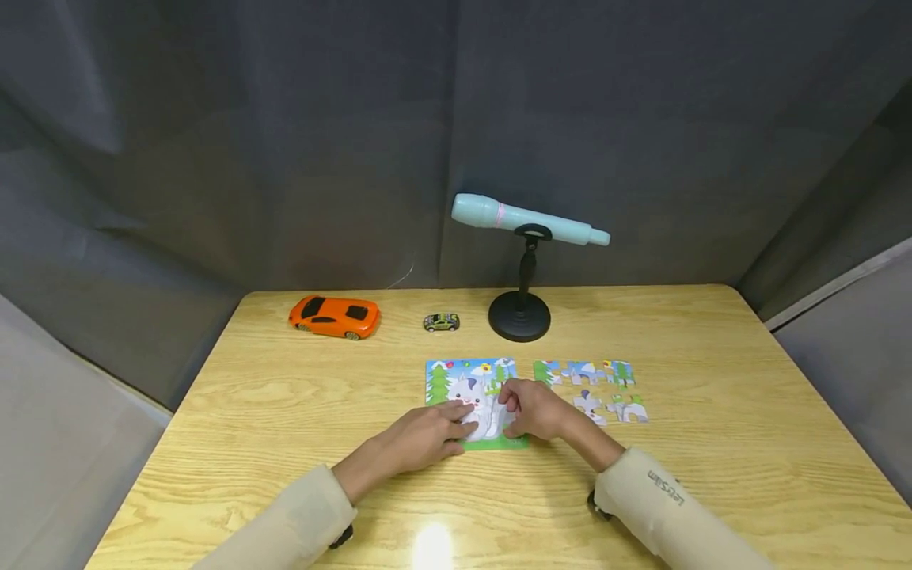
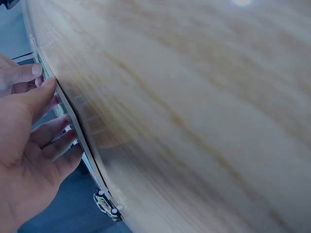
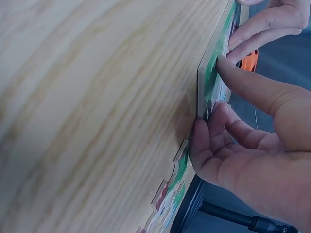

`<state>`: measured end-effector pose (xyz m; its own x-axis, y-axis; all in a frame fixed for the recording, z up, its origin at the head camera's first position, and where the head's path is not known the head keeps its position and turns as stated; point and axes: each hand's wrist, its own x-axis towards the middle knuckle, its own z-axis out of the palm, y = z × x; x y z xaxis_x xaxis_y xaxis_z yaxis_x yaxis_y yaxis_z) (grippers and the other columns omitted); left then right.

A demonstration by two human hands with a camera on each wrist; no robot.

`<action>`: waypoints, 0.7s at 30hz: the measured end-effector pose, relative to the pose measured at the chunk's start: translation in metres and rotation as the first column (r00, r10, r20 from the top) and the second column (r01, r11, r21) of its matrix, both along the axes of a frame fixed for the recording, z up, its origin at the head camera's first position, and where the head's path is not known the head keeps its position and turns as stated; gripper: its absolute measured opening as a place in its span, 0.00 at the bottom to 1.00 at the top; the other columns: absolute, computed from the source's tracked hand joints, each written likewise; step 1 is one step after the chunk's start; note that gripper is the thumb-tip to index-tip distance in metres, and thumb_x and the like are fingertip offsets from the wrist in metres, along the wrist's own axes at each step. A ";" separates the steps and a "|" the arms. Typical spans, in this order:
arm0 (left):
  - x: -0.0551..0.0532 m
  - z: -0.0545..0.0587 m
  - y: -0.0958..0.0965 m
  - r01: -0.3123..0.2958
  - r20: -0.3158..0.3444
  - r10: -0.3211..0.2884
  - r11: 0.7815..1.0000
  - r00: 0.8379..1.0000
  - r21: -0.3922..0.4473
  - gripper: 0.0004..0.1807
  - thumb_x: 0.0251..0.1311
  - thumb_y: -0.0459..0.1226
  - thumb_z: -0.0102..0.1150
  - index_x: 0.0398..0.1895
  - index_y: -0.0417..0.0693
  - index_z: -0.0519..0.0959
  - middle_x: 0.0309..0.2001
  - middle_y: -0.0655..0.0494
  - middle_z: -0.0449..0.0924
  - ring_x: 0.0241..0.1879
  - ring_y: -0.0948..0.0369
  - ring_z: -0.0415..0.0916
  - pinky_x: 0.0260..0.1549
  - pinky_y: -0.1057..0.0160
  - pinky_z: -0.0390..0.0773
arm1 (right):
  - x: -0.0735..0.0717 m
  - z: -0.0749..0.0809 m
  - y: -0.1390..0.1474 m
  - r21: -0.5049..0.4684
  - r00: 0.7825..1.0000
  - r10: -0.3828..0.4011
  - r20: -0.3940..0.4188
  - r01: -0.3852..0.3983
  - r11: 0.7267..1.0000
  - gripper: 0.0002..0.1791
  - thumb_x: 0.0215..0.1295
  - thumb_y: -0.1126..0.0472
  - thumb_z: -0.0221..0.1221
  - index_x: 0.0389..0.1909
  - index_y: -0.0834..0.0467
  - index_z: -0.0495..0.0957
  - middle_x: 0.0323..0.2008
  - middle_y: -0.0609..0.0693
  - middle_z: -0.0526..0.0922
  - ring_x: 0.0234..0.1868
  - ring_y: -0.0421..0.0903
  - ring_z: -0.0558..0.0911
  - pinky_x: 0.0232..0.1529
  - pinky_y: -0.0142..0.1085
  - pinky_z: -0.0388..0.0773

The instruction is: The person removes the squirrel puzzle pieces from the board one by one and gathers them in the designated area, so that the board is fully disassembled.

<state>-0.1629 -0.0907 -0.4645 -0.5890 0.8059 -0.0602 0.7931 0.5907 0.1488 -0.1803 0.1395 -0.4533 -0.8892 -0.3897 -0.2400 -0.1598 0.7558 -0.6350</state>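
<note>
A jigsaw puzzle (image 1: 438,385) with a white cartoon animal lies flat on the wooden table. My left hand (image 1: 430,435) rests on its lower left part with fingers spread over the picture. At the right side, my right hand (image 1: 539,408) has its fingers curled; thumb and forefinger are at the puzzle's surface. In the right wrist view, the thumb touches the green border of the puzzle (image 3: 210,77) and other fingers lie against its edge. Whether a single piece is under these fingers is hidden. Several loose puzzle pieces (image 1: 630,409) lie just right of the right hand.
Behind the puzzle stands a light blue microphone (image 1: 549,226) on a black stand (image 1: 519,317). A small patterned toy car (image 1: 441,322) and a larger orange toy car (image 1: 335,317) are along the table's back edge, before a dark curtain (image 1: 342,142).
</note>
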 end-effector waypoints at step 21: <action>0.003 0.000 0.001 0.011 -0.025 -0.011 1.000 1.000 0.006 0.24 0.65 0.47 0.53 0.62 0.50 0.72 0.67 0.49 0.66 0.68 0.53 0.64 0.65 0.58 0.66 | -0.001 0.009 0.005 -0.056 0.997 0.042 -0.069 -0.046 0.997 0.07 0.61 0.73 0.55 0.36 0.59 0.74 0.26 0.51 0.76 0.25 0.41 0.71 0.28 0.31 0.68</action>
<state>-0.1601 -0.0901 -0.4647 -0.5813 0.8127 -0.0406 0.8030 0.5810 0.1324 -0.1811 0.1445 -0.4439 -0.8842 -0.4403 -0.1557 -0.2364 0.7095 -0.6639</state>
